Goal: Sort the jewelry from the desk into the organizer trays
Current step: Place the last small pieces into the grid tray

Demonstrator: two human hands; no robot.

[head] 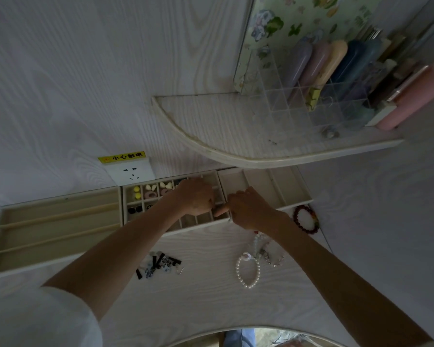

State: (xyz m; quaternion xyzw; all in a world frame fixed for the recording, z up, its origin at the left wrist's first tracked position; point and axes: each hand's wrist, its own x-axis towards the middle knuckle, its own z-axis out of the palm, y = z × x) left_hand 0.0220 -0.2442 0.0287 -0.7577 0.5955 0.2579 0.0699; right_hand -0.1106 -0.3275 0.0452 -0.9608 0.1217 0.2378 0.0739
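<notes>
Both hands over gridded tray's right edge.

White wood-grain desk bearing three organizer trays, pearl bracelet, red bead bracelet, black-patterned earrings.

Left hand is covering a beige grid tray; yellow beads & pink rings showing left of it. Dark red bracelet sitting right of right hand, white pearl bracelet below it. Desk showing pale woodgrain.
</notes>
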